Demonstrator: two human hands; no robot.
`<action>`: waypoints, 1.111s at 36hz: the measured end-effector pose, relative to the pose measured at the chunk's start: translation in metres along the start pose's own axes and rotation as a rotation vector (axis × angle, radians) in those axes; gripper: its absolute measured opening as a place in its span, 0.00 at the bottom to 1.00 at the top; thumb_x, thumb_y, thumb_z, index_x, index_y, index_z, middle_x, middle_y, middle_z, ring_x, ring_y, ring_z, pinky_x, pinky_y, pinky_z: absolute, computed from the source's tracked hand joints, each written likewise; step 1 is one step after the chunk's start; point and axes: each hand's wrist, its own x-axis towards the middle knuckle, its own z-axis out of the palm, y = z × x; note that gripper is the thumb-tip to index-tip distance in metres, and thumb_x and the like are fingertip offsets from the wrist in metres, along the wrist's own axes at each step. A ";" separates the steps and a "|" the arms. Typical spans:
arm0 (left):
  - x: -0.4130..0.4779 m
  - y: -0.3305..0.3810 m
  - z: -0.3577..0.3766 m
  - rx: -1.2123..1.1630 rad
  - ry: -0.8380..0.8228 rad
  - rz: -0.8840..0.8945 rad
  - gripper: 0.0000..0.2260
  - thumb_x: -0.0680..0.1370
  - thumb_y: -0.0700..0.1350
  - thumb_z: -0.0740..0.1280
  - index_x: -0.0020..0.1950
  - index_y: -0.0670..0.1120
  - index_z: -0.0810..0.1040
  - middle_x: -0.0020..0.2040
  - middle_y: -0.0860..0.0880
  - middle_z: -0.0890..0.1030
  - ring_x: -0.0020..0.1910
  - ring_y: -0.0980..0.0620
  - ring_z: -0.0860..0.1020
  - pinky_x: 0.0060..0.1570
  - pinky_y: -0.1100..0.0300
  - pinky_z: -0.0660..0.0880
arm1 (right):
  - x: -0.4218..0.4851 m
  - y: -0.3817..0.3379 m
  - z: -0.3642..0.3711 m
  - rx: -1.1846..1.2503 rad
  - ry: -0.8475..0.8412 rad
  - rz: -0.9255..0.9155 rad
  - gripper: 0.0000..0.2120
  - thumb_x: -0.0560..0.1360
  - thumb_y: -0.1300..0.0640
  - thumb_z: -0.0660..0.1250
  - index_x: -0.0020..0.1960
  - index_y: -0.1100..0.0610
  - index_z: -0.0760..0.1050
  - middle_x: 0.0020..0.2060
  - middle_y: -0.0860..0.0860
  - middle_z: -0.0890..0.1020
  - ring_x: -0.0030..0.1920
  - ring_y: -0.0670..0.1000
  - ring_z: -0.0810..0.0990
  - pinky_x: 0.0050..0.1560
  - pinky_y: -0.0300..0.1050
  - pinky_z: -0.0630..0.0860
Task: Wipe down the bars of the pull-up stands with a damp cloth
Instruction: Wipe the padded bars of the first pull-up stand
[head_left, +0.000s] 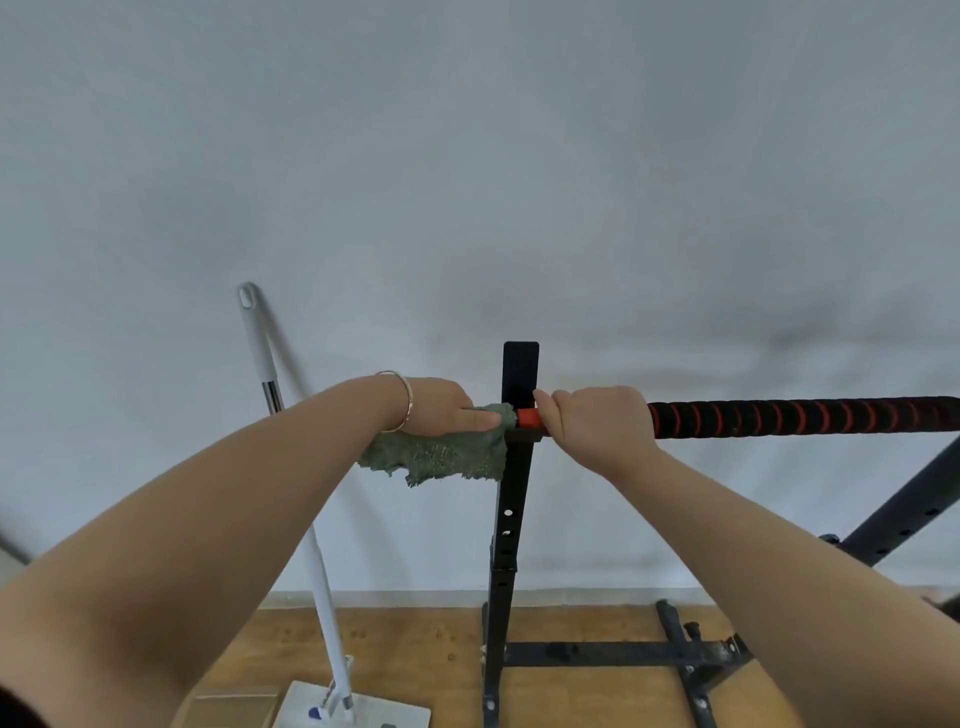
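Two hands we count. Left of the black upright post (511, 493), our left hand (441, 405) grips one green cloth (447, 453), pressed to the orange end of the bar (805, 415). Just right of the post, our right hand (597, 421) is curled around that one bar. One mop (322, 571) leans well left of the post.

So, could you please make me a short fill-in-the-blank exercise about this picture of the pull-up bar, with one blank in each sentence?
1. The left hand holds a ____ cloth at the end of the bar.
2. The right hand grips the bar to the ____ of the black upright.
3. A bracelet sits on the ____ wrist.
4. A mop leans against the ____.
Missing words: green; right; left; wall.
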 end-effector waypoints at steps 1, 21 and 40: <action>0.000 0.001 0.001 0.001 0.016 0.004 0.27 0.80 0.67 0.50 0.40 0.44 0.68 0.36 0.48 0.71 0.36 0.48 0.68 0.40 0.56 0.66 | 0.005 0.002 -0.006 0.040 -0.028 0.000 0.11 0.78 0.49 0.67 0.55 0.54 0.78 0.28 0.50 0.72 0.26 0.55 0.73 0.30 0.41 0.63; -0.010 -0.008 0.017 0.185 0.227 -0.002 0.28 0.79 0.69 0.48 0.41 0.46 0.71 0.38 0.48 0.76 0.40 0.47 0.75 0.45 0.51 0.73 | 0.019 0.004 -0.013 0.065 -0.156 -0.086 0.16 0.84 0.50 0.53 0.70 0.47 0.59 0.32 0.49 0.67 0.34 0.56 0.72 0.30 0.42 0.62; -0.028 -0.027 0.041 0.286 0.576 -0.061 0.19 0.85 0.56 0.46 0.46 0.50 0.70 0.36 0.52 0.76 0.39 0.47 0.77 0.37 0.54 0.72 | 0.032 -0.038 -0.042 0.542 -0.014 0.022 0.19 0.79 0.39 0.62 0.47 0.53 0.81 0.45 0.48 0.77 0.50 0.50 0.74 0.49 0.49 0.74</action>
